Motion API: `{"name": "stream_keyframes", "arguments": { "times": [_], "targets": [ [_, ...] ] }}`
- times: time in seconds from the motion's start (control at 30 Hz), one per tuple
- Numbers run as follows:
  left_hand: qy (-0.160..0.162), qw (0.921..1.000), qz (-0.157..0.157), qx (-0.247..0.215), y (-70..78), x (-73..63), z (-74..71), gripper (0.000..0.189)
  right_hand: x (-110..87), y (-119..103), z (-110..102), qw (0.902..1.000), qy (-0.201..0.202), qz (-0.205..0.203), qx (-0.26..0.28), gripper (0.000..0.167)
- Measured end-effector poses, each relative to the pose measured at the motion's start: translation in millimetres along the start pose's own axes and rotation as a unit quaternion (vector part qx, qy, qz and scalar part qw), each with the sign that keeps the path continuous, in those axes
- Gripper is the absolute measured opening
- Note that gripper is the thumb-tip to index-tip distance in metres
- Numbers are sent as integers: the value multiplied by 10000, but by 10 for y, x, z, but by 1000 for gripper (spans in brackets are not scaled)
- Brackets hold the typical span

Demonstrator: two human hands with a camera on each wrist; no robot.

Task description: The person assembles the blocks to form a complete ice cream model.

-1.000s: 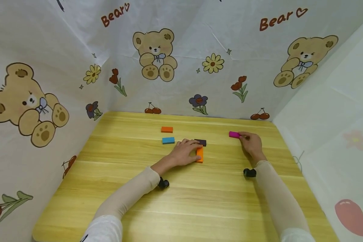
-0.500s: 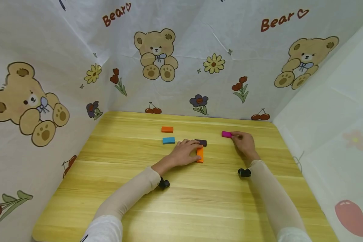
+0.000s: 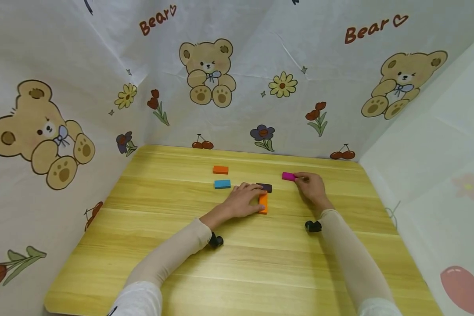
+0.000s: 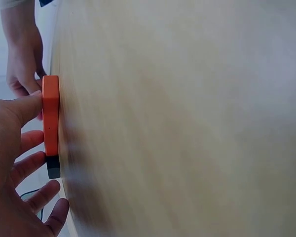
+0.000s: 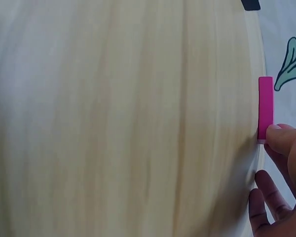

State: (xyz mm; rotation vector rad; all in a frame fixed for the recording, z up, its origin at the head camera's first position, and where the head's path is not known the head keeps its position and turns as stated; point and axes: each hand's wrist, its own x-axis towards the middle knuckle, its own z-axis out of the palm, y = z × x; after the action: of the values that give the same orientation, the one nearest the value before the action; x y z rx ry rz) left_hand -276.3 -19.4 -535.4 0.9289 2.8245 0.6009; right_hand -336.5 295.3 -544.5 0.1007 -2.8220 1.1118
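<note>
In the head view my left hand (image 3: 242,202) holds an orange block (image 3: 263,202) on the tabletop, thumb at its near end and forefinger by its far end. A dark block (image 3: 267,188) lies crosswise against that far end, partly under my fingertips. The left wrist view shows the orange block's side (image 4: 51,116) meeting the dark one. To the right, my right hand (image 3: 312,188) pinches one end of a magenta block (image 3: 288,176) between thumb and fingers. In the right wrist view this block lies low at the wood surface, its free end pointing away from the hand.
Left of the dark block lie a blue block (image 3: 222,184) and, behind it, a red-orange block (image 3: 220,170). The wooden table (image 3: 237,272) ends at a white bear-print cloth (image 3: 237,123) at the back and sides. Black wrist cameras (image 3: 313,226) hang below both forearms.
My right hand has moved left with the magenta block, bringing it nearer the dark block. The left hand and the orange block keep their place; the head view has shifted slightly.
</note>
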Motion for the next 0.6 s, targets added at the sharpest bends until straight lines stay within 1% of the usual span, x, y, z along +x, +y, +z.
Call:
{"name": "stream_keyframes", "arguments": {
  "times": [0.2, 0.43, 0.6],
  "targets": [
    [40, 10000, -11, 27, -12, -2, 11, 58, 32, -51, 88, 10000, -6, -13, 23, 31],
    [35, 10000, 1, -15, -26, -2, 15, 57, 46, -122, 174, 9996, -38, 97, 250, 30],
    [53, 10000, 14, 32, -23, 6, 14, 58, 65, -164, 246, 9998, -26, 31, 197, 32]
  ]
}}
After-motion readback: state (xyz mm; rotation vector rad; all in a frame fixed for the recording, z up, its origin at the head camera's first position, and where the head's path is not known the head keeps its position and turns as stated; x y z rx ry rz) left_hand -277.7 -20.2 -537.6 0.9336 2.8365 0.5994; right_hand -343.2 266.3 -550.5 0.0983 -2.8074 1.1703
